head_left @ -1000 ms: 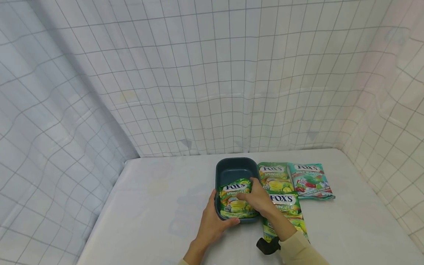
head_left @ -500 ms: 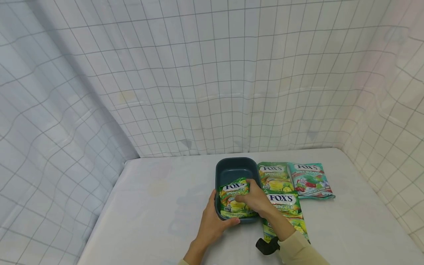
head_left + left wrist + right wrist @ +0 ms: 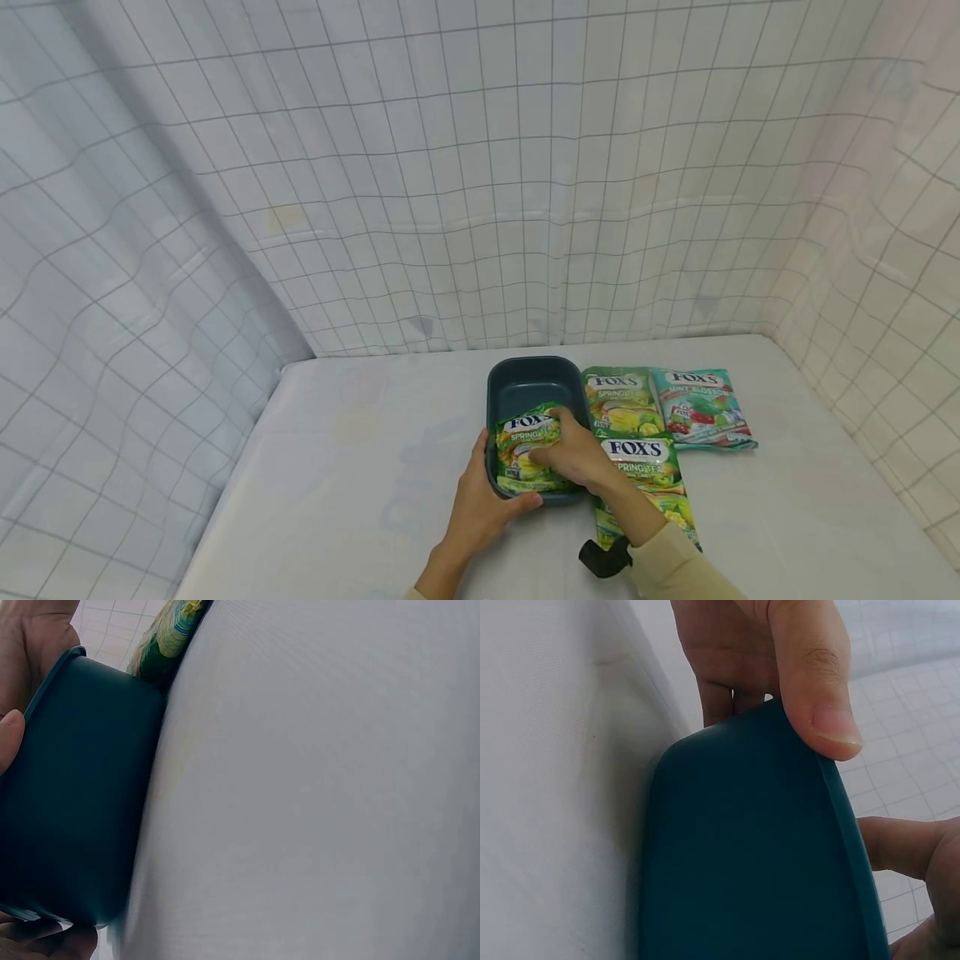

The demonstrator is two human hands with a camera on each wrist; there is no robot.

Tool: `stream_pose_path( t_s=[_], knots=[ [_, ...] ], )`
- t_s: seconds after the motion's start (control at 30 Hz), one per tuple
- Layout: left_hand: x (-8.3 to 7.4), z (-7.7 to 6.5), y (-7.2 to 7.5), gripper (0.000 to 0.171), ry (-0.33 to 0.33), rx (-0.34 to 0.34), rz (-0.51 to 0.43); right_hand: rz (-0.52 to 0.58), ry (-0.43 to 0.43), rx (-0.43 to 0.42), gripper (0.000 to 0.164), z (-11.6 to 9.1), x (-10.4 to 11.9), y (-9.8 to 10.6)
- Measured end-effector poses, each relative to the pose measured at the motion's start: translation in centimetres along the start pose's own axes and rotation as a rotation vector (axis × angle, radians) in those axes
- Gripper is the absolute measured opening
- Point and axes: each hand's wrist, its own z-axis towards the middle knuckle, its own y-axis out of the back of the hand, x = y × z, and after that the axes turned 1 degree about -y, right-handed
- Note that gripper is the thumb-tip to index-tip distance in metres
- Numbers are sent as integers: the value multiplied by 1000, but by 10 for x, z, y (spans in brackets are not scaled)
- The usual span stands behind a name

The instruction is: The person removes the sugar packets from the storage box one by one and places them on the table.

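A dark teal bin stands on the white table with a green Fox's Spring Tea candy bag lying in its near part. My left hand grips the bin's near left corner, its thumb along the near rim and its fingers at the left side. That grip also shows in the right wrist view, where the thumb lies over the rim. Inside the bin, my right hand holds the candy bag by its right part, thumb across the front. Its other fingertips are largely hidden.
Right of the bin lie two more Spring Tea bags, a far bag and a near bag partly under my right forearm. A turquoise Mint Blossom bag lies farther right. Grid-patterned curtains enclose the table.
My right hand has shifted slightly left with its grip on the candy bag, whose right side looks more bunched. The left hand and the bin have stayed put.
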Motion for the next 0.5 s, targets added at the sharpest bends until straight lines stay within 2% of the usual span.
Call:
stream_pose_path(
  t_s=[0.2,0.5],
  knots=[
    [1,-1,0,126,-9,2,6,-18,33,15,84,2,-3,-1],
    [-1,0,0,126,-3,-2,25,34,80,40,78,7,-6,0]
  ],
)
